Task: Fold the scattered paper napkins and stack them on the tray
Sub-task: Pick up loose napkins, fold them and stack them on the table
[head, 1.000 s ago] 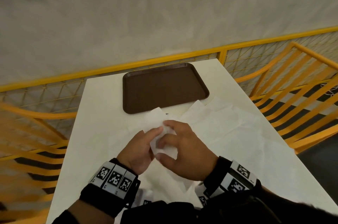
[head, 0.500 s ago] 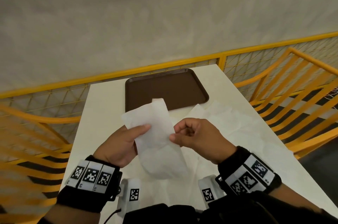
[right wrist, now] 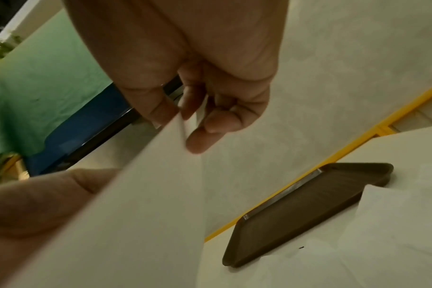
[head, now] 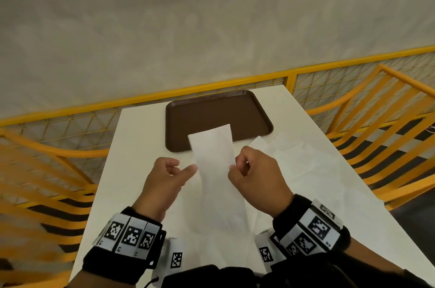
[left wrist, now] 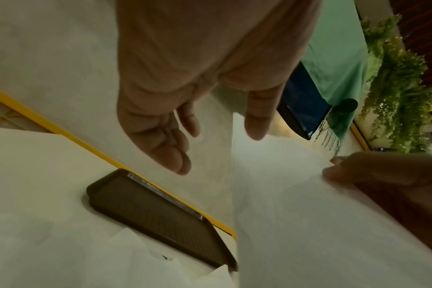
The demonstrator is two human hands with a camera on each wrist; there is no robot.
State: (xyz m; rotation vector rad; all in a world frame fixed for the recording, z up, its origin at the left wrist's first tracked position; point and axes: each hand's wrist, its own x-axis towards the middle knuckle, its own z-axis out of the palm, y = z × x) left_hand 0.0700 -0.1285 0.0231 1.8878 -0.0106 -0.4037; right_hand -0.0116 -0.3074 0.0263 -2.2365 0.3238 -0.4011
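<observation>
A white paper napkin (head: 215, 170) hangs in the air as a long strip in front of the brown tray (head: 211, 111). My right hand (head: 235, 165) pinches its right edge between thumb and forefinger, clearly seen in the right wrist view (right wrist: 188, 126). My left hand (head: 183, 166) is at the strip's left edge with only the thumb touching the paper. In the left wrist view its fingers (left wrist: 175, 155) are relaxed and apart from the napkin (left wrist: 308, 214). The tray (left wrist: 155, 214) (right wrist: 308, 204) holds nothing.
More white napkins (head: 306, 165) lie spread on the white table (head: 141, 146) to the right and under my hands. A yellow wire railing (head: 235, 80) runs behind the table, and yellow slatted chairs (head: 376, 123) stand on both sides.
My hands were pressed together on the napkin low over the table. They have lifted it and drawn apart so it hangs as a strip, and the left hand's grip has loosened.
</observation>
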